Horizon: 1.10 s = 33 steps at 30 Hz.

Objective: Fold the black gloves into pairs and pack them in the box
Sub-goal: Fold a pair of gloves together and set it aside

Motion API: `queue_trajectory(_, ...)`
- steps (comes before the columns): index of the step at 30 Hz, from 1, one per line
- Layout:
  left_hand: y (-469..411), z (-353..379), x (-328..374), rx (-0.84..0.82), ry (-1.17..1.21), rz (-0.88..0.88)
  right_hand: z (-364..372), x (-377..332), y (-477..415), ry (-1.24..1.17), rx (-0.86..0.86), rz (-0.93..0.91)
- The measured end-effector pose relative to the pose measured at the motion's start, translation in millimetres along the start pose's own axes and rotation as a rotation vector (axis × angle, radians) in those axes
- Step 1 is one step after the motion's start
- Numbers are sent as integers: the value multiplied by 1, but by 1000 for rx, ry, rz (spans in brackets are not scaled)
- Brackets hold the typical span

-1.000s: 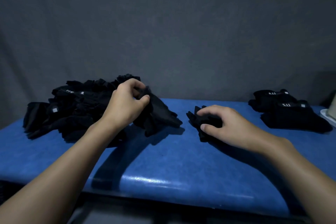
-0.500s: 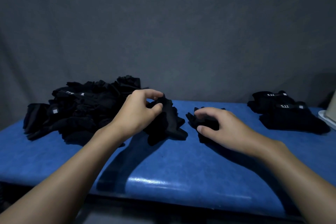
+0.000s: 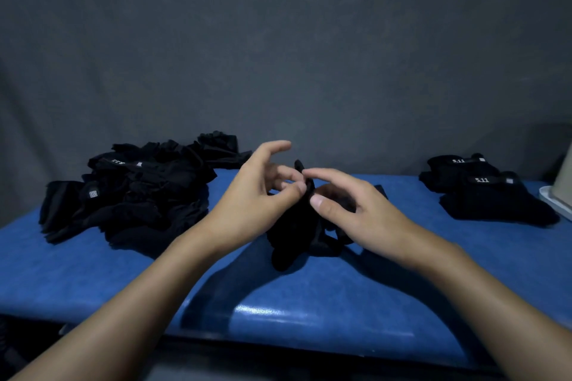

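Blue table, gloves between hands.

Blue padded table — loose glove heap left, folded pairs right.

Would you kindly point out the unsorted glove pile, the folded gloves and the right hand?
unsorted glove pile (image 3: 136, 192), head view, middle of the heap.
folded gloves (image 3: 492, 195), head view, top pair's cuff area.
right hand (image 3: 362, 213), head view, back of hand.

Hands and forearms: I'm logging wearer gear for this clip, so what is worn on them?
Nothing that shows. The left hand and right hand are bare, with no gloves, rings, watch or bands visible. Both forearms are uncovered to the picture's lower edge, with no sleeve in view.
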State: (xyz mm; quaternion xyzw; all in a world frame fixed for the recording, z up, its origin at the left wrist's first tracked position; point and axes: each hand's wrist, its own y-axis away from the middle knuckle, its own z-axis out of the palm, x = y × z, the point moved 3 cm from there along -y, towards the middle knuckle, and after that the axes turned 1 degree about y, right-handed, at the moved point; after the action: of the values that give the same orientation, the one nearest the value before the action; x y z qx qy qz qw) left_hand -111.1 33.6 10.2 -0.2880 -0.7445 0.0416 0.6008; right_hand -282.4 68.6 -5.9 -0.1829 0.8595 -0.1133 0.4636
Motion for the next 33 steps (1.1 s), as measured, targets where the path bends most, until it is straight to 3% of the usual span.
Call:
queue_trajectory(5,1,0,1,56,132,-51,0,-2,1,-6,47,33)
queue_trajectory(14,-6,-13,-15,169,-177,-115,-10,-11,3,-178,184,-15)
queue_trajectory(17,-8,-12,-18,91,-97,-198,-11,-10,3,-305,196,6)
queue_trajectory(21,-11,-7,-11,74,30,-118,-15,-10,4,-420,221,12)
queue_trajectory(26,-15,-3,3,171,83,10,-21,-12,8,-314,255,7)
queue_trajectory(33,-20,10,9,132,144,-16,-31,-9,11,-146,365,-34)
